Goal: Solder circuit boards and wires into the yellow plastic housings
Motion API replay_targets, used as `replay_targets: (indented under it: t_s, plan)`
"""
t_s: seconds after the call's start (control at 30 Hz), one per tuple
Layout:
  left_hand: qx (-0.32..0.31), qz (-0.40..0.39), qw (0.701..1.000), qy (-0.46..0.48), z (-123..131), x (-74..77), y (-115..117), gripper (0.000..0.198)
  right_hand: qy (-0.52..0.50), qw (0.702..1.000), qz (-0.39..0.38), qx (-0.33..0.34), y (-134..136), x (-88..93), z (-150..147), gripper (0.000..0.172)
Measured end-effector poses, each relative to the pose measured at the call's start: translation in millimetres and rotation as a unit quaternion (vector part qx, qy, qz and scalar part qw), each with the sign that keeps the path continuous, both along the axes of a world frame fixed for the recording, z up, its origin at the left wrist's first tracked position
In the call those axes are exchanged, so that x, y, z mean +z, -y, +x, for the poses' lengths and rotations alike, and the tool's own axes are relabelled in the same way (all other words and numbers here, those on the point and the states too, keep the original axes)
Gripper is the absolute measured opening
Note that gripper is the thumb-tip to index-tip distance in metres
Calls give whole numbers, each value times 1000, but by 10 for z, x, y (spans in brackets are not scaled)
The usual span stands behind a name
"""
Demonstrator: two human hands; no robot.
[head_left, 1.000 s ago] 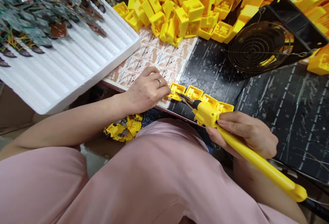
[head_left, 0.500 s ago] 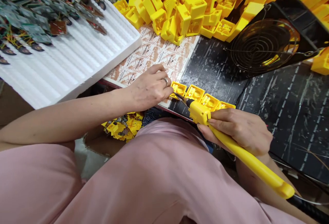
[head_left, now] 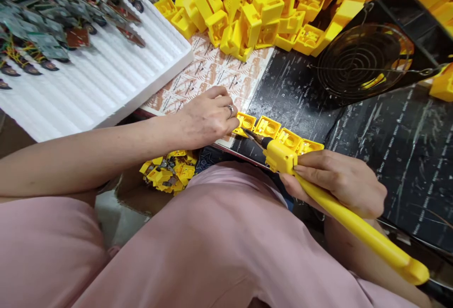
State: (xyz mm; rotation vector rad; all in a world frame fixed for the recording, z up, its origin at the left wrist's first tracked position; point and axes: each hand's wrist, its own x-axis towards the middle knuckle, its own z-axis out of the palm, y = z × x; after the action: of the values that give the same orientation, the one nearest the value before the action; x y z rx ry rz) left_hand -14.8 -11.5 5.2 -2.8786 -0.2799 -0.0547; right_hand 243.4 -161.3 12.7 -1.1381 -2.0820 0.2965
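Observation:
Along the table's near edge lies a row of several small open yellow plastic housings [head_left: 268, 128], their hollow sides facing up. At the row's left end, my left hand [head_left: 212, 115] has its curled fingers closed on the leftmost yellow plastic housing [head_left: 247, 122]; its fingertips are partly hidden. My right hand [head_left: 341, 180] grips a yellow corded hand tool [head_left: 329, 199] with a black collar and a thin dark pointed tip. That tip is at the near edge of the leftmost housing; whether it touches cannot be made out.
A heap of yellow housings [head_left: 247, 15] fills the back. At right stands a black fan [head_left: 368, 58]. On the left, a white foam tray [head_left: 106, 86] bears many wired circuit boards [head_left: 38, 15]. Below the table edge, a box [head_left: 134, 195] holds yellow scraps [head_left: 171, 173].
My right hand and the yellow tool have drawn back a little to the right, with the tip still by the leftmost housing. My left hand has barely moved.

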Motion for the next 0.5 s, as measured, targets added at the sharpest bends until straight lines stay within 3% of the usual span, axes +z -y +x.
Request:
replay_targets:
  t_s: [0.33,0.5]
  plan:
    - [-5,-15,999,48,-40,-73,17,34,-12,995,87,37,-137,-80,-34,27]
    - [-16,18,998,61,-29,-96,20,35,-1,999,42,18,-80,39,-26,13]
